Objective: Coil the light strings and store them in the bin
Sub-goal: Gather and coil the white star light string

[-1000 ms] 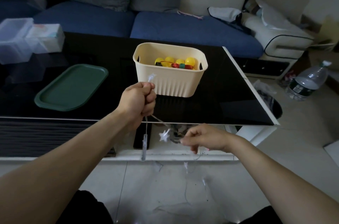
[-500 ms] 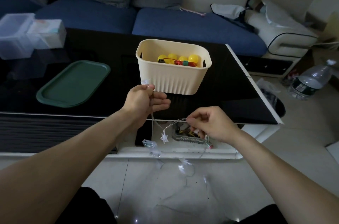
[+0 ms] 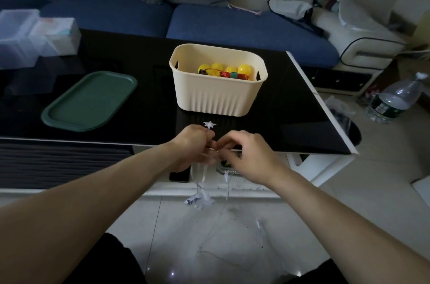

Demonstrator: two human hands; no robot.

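The star light string was held between both hands just over the near edge of the black table, and its long axis ran nearly straight down, toward 6 o'clock. One star stood up at 12 o'clock from the left hand, whose fingers were curled round the gathered wire. The right hand was met at 3 o'clock of the left, fingertips almost touching it, and the wire appeared to be pinched there, though the exact contact was blurred. Below the hands, loops and a cluster of stars were hung, and fainter wire was trailed on the tiled floor toward 6 o'clock. The slack therefore lay under the fingers, so the next wrap would probably be drawn upward by the right hand. The cream bin was set at 12 o'clock, close beyond the hands, with a yellow bulb string already inside. A green tray was seen at 10 o'clock.
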